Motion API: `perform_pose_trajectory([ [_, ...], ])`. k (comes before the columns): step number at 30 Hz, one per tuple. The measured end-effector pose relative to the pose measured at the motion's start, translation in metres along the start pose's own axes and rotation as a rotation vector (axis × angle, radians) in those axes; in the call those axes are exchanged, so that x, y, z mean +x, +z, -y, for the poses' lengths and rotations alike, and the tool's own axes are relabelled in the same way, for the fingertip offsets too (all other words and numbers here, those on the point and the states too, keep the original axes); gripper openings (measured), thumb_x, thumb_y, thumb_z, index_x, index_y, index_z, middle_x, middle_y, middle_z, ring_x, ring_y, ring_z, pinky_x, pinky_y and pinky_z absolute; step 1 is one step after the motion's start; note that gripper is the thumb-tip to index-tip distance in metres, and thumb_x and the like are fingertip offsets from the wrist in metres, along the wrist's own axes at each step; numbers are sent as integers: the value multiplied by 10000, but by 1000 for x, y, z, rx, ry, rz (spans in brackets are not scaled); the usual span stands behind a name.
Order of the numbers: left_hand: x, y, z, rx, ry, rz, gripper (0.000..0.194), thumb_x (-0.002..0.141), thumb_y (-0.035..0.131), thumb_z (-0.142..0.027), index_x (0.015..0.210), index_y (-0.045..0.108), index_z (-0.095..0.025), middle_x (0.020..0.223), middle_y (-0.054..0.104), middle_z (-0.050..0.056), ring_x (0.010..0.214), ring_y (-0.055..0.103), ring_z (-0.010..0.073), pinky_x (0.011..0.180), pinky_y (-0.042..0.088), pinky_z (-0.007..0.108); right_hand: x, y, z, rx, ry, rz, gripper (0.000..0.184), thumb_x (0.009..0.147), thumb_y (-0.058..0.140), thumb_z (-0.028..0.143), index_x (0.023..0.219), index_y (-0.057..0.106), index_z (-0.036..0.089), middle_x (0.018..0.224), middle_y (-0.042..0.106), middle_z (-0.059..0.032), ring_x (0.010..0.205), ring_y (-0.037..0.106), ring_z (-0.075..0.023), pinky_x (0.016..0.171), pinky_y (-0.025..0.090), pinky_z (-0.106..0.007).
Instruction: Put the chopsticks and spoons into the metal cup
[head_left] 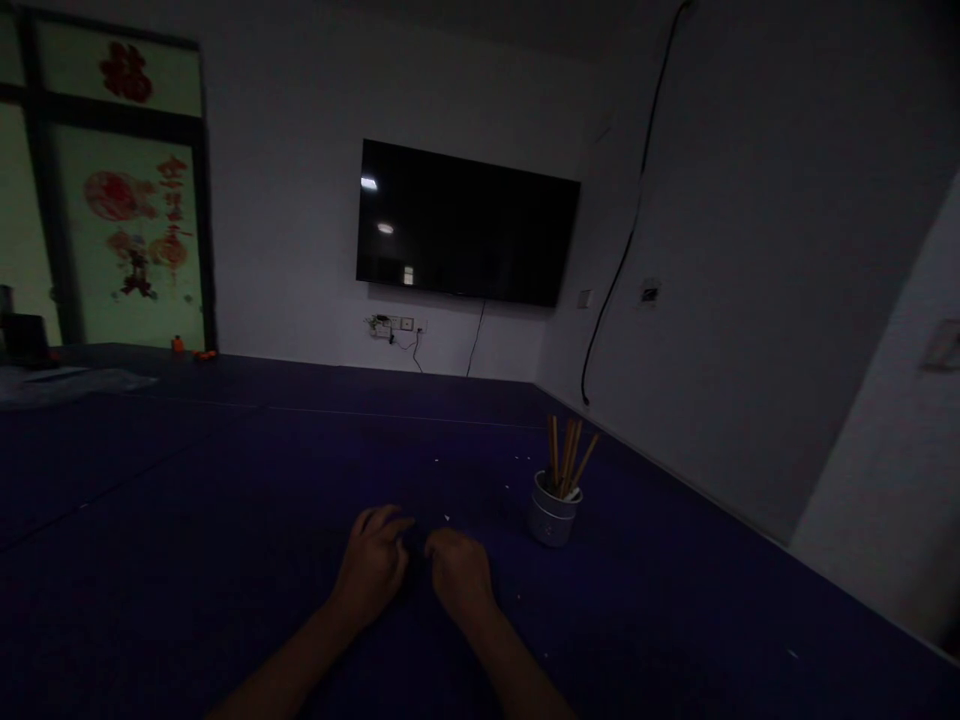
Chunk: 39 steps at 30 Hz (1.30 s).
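Both hands rest low over the dark blue tabletop [300, 480], close together with a narrow dark gap between them. My left hand [373, 565] has its fingers apart and loosely bent, one reaching toward the right hand; nothing shows in it. My right hand [461, 575] is curled closed with its knuckles up, and whatever its fingers may hold is hidden. To the right of that hand, apart from it, stands a grey cup [551, 522] holding several thin wooden-coloured sticks [568, 455] like pencils. Small white scraps [447, 518] lie just beyond the hands.
At the far left are clear plastic sheeting [75, 385], a dark box-like object [26, 338] and small orange items [202, 355]. A black television [465, 225] hangs on the far wall above sockets and cords. A wall [720, 300] borders the table's right side.
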<state>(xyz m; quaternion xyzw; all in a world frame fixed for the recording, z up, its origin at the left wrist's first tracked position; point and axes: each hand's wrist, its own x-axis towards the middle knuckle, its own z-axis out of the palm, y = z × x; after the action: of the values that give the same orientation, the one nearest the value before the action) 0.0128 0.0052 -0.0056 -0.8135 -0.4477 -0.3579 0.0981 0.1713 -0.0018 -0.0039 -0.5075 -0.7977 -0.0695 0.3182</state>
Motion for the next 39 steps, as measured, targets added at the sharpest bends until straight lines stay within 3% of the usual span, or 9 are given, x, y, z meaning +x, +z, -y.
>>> perform_pose_trajectory([
  [7,-3,2,4,69,73,-68,371,741,419,-83,979,667,-221,1061,678,55,1094,537,233,1001,356,495,-1,0,4,69,23,-54,266,721,468,56,791,669,214,851,669,-23,817,606,-149,747,442,-241],
  [10,-3,4,3,40,118,-145,318,773,416,-99,918,675,-212,959,698,44,1044,558,220,990,365,482,-1,0,4,94,29,-97,176,777,524,165,783,694,213,952,675,-45,937,588,-180,826,444,-275],
  [13,-3,3,0,25,130,-218,287,821,400,-126,849,677,-195,845,701,36,971,575,205,950,391,456,0,2,3,56,27,-117,277,870,464,245,777,721,197,1024,674,-71,1076,535,-223,934,401,-351],
  [19,-1,-3,-5,20,152,-211,290,880,407,-204,719,648,-200,701,671,13,866,583,185,914,405,450,1,5,0,43,-5,-126,296,813,459,102,906,727,188,1094,664,-64,1207,450,-233,1028,326,-398],
  [23,-2,3,-1,27,184,-242,238,883,420,-206,871,658,-200,739,676,16,768,599,152,911,424,457,0,2,-1,45,-50,-131,285,758,490,76,837,735,196,1160,635,-67,1252,407,-246,1059,288,-424],
  [26,-3,9,6,51,214,-252,323,873,375,-133,1096,601,-194,693,651,5,659,590,123,899,459,459,1,0,1,43,-32,-136,315,770,461,62,880,731,180,1141,646,-68,1248,414,-240,1071,267,-426],
  [30,-5,12,12,21,237,-275,442,820,362,-68,1196,544,-210,631,601,-26,612,579,108,947,454,491,2,0,6,46,19,-139,308,849,423,123,919,719,170,1016,693,-71,1185,479,-215,1064,271,-416],
  [34,-5,10,13,-42,261,-322,416,794,377,-46,1112,596,-202,631,600,-35,573,579,95,1006,385,580,2,0,8,55,22,-82,280,888,430,209,904,710,220,856,713,-40,1070,558,-188,1062,260,-424],
  [39,-2,7,15,-67,294,-424,329,786,381,-15,931,622,-184,754,669,4,662,639,107,1010,322,653,1,1,4,12,56,-68,409,841,410,106,1193,595,200,927,707,-61,898,624,-147,1061,269,-389],
])
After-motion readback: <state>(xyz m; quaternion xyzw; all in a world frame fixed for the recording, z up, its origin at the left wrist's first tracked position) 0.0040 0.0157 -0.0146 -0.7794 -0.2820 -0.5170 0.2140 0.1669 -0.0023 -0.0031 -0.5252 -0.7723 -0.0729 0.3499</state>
